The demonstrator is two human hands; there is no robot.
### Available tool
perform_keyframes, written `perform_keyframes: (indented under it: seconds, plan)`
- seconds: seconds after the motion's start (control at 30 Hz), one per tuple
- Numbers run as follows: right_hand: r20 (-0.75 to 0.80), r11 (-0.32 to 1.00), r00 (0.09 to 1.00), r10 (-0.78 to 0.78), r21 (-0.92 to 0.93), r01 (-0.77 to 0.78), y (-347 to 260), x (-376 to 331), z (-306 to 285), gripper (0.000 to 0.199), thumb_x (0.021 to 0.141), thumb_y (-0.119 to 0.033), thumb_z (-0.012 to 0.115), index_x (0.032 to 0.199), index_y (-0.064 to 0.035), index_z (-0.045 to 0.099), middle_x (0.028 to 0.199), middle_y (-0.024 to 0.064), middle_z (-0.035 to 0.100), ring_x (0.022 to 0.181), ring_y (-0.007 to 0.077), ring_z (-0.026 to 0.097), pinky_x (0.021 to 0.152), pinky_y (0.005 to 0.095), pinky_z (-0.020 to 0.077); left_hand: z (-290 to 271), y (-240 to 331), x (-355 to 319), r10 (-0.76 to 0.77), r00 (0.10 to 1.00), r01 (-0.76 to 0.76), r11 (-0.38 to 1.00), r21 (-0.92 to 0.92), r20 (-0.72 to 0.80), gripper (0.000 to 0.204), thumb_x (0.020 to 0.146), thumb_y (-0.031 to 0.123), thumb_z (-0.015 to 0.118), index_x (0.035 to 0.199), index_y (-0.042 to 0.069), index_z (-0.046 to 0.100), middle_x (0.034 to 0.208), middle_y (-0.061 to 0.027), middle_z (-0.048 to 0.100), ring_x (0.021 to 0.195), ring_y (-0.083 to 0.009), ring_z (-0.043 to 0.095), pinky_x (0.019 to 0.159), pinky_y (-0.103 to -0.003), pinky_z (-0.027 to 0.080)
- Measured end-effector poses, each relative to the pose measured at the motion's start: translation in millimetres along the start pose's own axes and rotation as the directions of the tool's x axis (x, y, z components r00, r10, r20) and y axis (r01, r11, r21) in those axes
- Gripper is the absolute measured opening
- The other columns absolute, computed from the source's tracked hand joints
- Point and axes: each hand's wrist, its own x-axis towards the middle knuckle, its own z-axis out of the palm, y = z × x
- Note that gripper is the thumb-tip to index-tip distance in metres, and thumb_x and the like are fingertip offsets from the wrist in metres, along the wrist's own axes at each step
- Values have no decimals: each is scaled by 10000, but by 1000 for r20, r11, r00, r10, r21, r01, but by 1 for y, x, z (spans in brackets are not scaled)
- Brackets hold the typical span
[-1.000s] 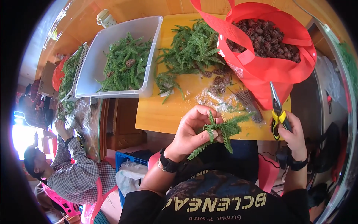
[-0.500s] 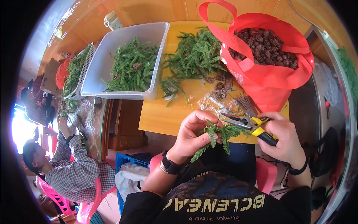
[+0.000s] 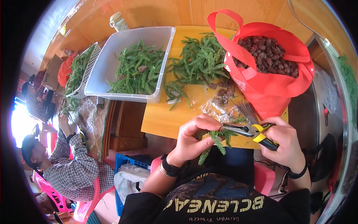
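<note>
Pinched between the thumb and fingers of my left hand (image 3: 194,140) is a green fir sprig (image 3: 219,141), its leafy fronds hanging below the fingertips. My right hand (image 3: 283,145) is wrapped round the yellow-and-black handles of a pair of pliers (image 3: 257,135). Their jaws point left and meet at the top of the sprig, right beside my left fingertips. What lies between the jaw tips is too small to make out. Beyond my hands, loose pine cones (image 3: 222,96) and a bundle of thin wires (image 3: 246,111) lie on the yellow table (image 3: 160,121).
A red bag (image 3: 266,87) full of pine cones stands at the right. Green sprigs (image 3: 201,59) are heaped beside a translucent bin (image 3: 154,98) holding more. At the left, a person in a checked shirt (image 3: 80,168) works at another table. A blue crate (image 3: 120,164) stands below.
The pliers' jaws, apart before, have come together at the top of the sprig. The sprig has turned in my left hand, and fewer of its fronds show. The view has shifted slightly.
</note>
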Motion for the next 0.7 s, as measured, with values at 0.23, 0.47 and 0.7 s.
perform_keyframes:
  seconds: [0.23,0.47,0.7]
  plan:
    - [-8,1000,1000,-19,-8,19,4,3,-1,136,569,-1,634,648,-2,523,606,95,517,733,335,590,629,364,481,-1,1,7,53,998,-55,997,59,19,195,785,69,647,956,0,583,965,-137,589,914,-224,556,815,-325,435]
    - [-27,1000,999,-19,-16,19,6,4,-1,145,562,3,626,628,-12,498,582,86,500,697,329,593,594,356,481,-3,3,11,36,999,-37,998,59,23,182,780,66,653,939,4,588,958,-141,590,908,-226,561,803,-322,441]
    - [-45,998,998,-48,-39,46,8,5,-6,163,536,11,626,607,-16,481,540,86,465,637,315,567,573,357,476,-4,3,17,10,999,-14,994,113,33,174,758,32,651,922,9,596,932,-127,600,875,-220,576,784,-310,449]
